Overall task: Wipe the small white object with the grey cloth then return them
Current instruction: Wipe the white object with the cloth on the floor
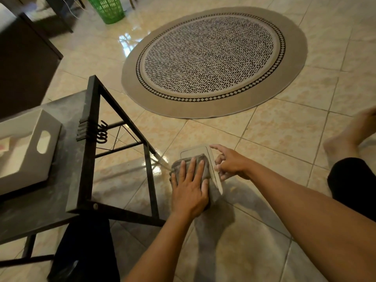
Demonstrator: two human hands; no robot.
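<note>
A flat white object [200,150] with rounded corners is held above the tiled floor, low in the middle of the head view. The grey cloth [204,159] lies bunched on its top face. My left hand [190,186] presses flat on the cloth, fingers spread, covering most of it. My right hand [227,162] grips the object's right edge with thumb and lower fingers, the index finger stretched out above it. The object's near part is hidden under the cloth and my left hand.
A black metal-framed table [89,123] with a grey top stands at the left, carrying a white box [28,147] with a handle slot. A round patterned rug [213,60] lies ahead, a green basket [106,9] beyond. My bare foot [345,137] rests at the right.
</note>
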